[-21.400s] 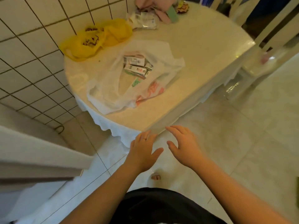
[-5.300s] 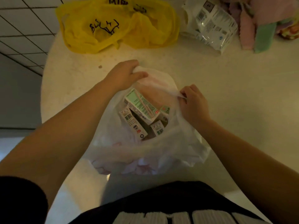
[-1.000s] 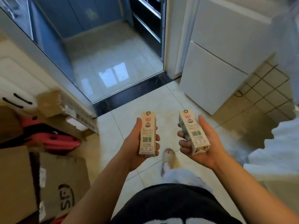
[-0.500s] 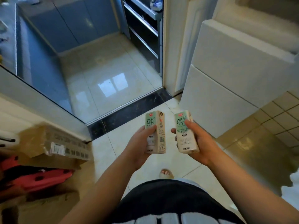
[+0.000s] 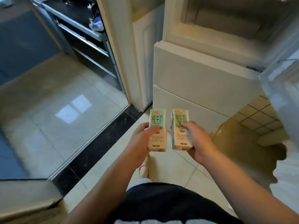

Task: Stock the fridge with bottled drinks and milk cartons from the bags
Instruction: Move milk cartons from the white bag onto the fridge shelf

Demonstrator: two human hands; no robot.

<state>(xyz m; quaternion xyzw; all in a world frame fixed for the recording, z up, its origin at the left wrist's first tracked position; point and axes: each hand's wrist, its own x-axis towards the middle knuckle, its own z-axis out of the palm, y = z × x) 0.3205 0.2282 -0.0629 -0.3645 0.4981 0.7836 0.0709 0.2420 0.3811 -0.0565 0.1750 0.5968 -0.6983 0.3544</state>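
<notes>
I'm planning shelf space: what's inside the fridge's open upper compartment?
The open compartment shows only pale inner walls, blurred, with no items visible. Its upper part lies outside the frame.

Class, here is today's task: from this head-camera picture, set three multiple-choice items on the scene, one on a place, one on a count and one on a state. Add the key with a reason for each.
1. Where are the milk cartons?
A. On the floor
B. One in the left hand, one in the right hand
C. On a table

2. How many cartons are in view?
A. One
B. Two
C. Four

3. The top compartment of the fridge is:
A. Open
B. Shut
C. Taped over

Key:
1 B: each hand's fingers curl round one upright carton, held above the floor tiles.
2 B: only those two cartons show.
3 A: the compartment's inside shows, while the two fronts below it are closed.
</notes>
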